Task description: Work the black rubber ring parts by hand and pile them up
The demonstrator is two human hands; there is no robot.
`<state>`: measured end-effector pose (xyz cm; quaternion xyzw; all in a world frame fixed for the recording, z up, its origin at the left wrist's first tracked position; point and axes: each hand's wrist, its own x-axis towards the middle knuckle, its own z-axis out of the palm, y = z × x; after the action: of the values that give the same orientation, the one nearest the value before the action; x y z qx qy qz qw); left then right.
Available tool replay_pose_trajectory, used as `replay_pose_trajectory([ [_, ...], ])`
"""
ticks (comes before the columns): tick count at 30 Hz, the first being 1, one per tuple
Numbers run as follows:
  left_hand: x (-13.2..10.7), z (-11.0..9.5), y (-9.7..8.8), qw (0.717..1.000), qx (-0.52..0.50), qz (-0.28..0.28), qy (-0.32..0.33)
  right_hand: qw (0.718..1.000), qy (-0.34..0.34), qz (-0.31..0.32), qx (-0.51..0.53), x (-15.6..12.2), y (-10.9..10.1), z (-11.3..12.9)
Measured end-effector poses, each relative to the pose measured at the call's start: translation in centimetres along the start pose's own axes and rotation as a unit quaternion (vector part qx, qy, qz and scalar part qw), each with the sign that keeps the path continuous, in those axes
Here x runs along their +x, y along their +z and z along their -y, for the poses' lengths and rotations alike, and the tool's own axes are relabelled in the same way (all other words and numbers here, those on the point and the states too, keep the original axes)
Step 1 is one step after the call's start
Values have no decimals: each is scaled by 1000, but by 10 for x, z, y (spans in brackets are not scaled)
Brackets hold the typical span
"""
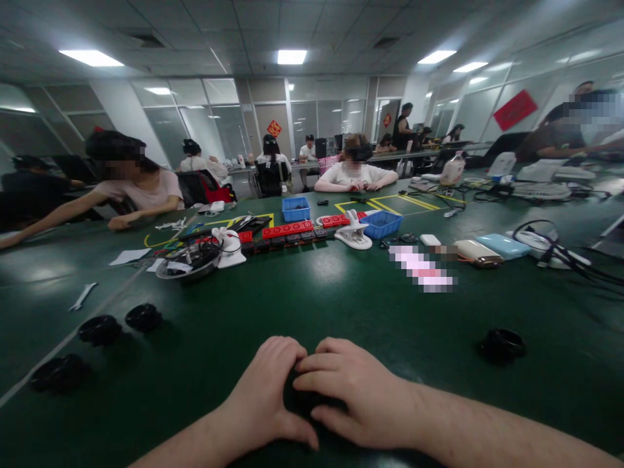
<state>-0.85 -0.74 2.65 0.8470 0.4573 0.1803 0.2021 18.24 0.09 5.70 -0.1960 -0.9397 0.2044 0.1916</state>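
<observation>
At the near middle of the green table, my left hand [266, 396] and my right hand [351, 393] meet around a dark, black part [316, 402]. Curved fingers and thumbs on both sides cover most of it, so its exact shape is hidden. My left thumb points toward my right one below the part. Two black round parts [100, 330] with hollow tops lie on the left beside each other, and a blurred black part [61, 374] lies nearer. Off to the right sits another black ring-shaped part [503, 344].
A wrench [83, 296] lies at the left. Farther back are a metal bowl [190, 270] of dark items, a row of red-and-black blocks [287, 235], a white clip base [353, 231], blue bins [383, 224], a light-blue case [504, 246] and cables. Several people sit around the table and room.
</observation>
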Motion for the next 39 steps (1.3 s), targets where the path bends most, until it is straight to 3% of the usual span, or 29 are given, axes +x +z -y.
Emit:
replay_pose_trajectory([
  [4, -3, -8, 12, 997, 3, -33, -74, 997, 52, -37, -41, 0, 5, -1],
  [10, 1, -10, 17, 995, -40, -29, -90, 994, 73, -59, -51, 1, 12, -2],
  [13, 3, -8, 12, 995, -65, -10, -70, 997, 45, -47, -31, 1, 9, -3],
  [18, 6, 1, 4, 993, -88, 72, 9, 998, -45, 1, 43, 1, -1, -3],
  [22, 7, 5, 0, 989, -81, 111, 54, 994, -72, 32, 70, 0, -5, -1],
  [27, 3, 4, 0, 989, -75, 108, 67, 992, -85, 35, 81, 0, -2, -1],
  [30, 0, 4, 2, 990, -70, 100, 63, 993, -96, -11, 74, -1, 1, 0],
  [35, -4, -1, 12, 995, -92, 40, -7, 994, 4, -110, 24, -3, 4, 2],
  [39, -4, -9, 18, 995, -83, 14, -60, 992, 84, -89, -19, -1, 8, -1],
])
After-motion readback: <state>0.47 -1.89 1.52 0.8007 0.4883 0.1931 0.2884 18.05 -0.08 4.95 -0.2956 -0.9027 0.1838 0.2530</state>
